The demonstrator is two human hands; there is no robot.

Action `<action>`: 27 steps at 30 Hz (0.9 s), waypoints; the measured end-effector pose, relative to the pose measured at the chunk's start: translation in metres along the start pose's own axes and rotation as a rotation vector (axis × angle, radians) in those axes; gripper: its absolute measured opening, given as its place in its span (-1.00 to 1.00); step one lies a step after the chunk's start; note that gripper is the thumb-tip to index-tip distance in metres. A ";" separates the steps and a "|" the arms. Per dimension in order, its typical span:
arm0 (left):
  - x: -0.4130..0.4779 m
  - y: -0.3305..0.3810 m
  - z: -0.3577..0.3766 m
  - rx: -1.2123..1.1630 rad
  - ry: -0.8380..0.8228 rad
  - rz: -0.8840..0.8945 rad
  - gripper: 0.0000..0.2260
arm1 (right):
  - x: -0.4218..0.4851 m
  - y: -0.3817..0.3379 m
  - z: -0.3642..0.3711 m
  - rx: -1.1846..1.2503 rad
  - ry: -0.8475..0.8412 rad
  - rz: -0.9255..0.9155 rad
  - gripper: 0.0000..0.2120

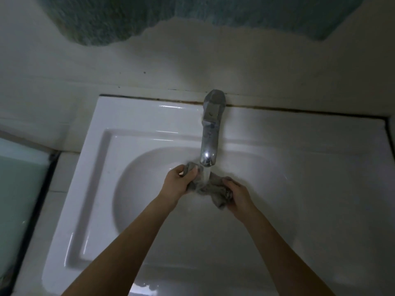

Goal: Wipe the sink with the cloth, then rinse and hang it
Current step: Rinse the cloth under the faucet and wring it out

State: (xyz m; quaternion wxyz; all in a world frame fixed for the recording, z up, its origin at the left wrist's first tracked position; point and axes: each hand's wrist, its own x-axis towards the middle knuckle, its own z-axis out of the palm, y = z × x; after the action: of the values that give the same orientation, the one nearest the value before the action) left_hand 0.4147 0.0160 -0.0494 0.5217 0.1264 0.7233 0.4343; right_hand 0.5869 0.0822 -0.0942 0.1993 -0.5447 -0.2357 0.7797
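Grey cloth (pixel 210 188) under faucet (pixel 210 133), both hands gripping, sink (pixel 128 116) rim wide

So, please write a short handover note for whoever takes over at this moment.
Left hand grips one end of the grey cloth; right hand grips the other end.
The cloth is over the sink basin, under water running from the chrome faucet.
Done: rinsing is under way.
Left: finish rinsing, close the faucet, hang the cloth; no hanging place is in view.
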 end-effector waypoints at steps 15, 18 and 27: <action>0.003 -0.021 0.033 -0.497 0.052 -0.279 -0.66 | -0.032 0.009 0.108 -0.819 0.503 -0.419 -0.58; 0.000 -0.027 0.037 -0.483 0.063 -0.322 -0.63 | -0.009 -0.007 0.088 -0.858 0.382 -0.348 -0.73; 0.005 -0.019 0.030 -0.641 -0.009 -0.336 -0.68 | -0.048 0.017 0.093 -0.866 0.293 -0.533 -0.68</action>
State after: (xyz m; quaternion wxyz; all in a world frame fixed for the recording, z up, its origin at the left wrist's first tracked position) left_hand 0.4436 0.0229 -0.0694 0.6022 -0.1621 0.5589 0.5466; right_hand 0.5137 0.0274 -0.0401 0.1780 -0.6017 -0.6362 0.4488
